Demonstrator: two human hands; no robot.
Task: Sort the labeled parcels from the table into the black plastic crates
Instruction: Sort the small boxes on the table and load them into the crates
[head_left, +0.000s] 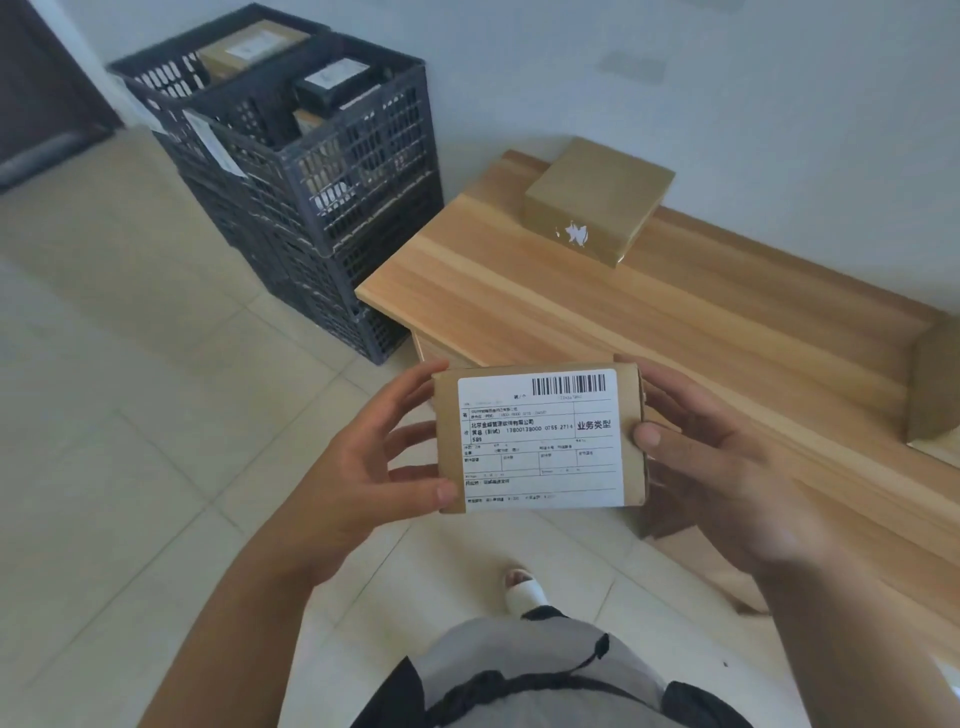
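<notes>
Both hands hold 1 small brown parcel (540, 439) in the air in front of the body, just off the near edge of the wooden table (675, 332), label up. The left hand (363, 467) grasps its left end, thumb on the lower corner and fingers curled behind; the right hand (727, 467) grasps the right end, thumb on the label's edge.

On the table lie 2 more boxes: 1 square parcel (597, 200) near the far left corner, and 1 box (935, 379) cut off by the frame's right side. A wide bare strip of tabletop runs between them.

2 stacks of black crates (332, 171) stand on the tiled floor (130, 415) just beyond the table's left end, parcels showing in the top crates. Open floor lies left of the hands.
</notes>
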